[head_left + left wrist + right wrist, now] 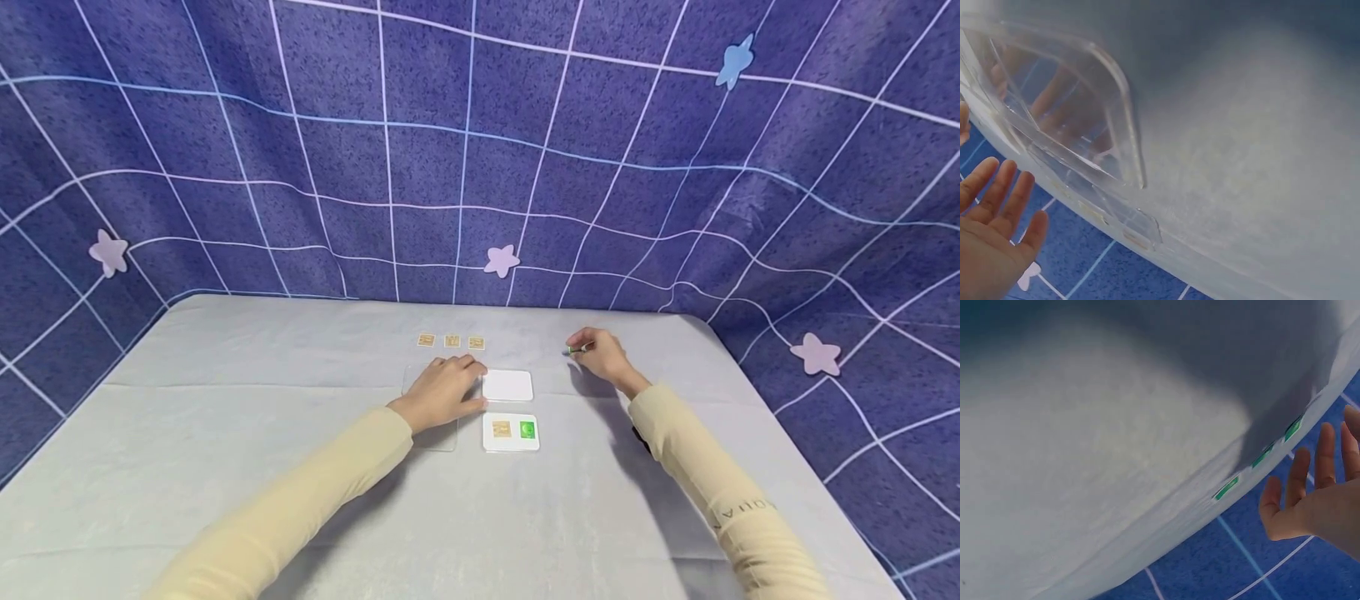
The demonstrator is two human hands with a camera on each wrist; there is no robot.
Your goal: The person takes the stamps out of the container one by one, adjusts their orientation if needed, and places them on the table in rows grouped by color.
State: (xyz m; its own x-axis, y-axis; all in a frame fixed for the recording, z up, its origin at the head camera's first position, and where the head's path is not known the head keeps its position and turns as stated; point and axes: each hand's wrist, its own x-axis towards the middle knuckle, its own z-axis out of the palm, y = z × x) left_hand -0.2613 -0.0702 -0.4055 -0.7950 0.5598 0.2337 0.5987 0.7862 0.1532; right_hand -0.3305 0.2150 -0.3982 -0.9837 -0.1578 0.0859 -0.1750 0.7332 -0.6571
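Note:
My left hand (448, 388) has loosely bent fingers, its thumb and fingertips right at the left edge of a blank white card (507, 386). Under this hand lies a clear plastic sheet or tray (1132, 119), partly hidden in the head view. My right hand (600, 353) reaches low over the table at the right. A small green tile (570, 350) shows by its fingertips. In the right wrist view, the fingers curve loosely with a gap to the thumb, and green tiles (1227, 487) lie in a row on the cloth nearby.
Nearer than the blank card lies another white card (510, 447) bearing a brown tile (501, 429) and a green one. Several brown tiles (452, 341) line up behind the left hand. A grey cloth (300, 483) covers the table; a blue grid-patterned curtain (337, 150) hangs behind it.

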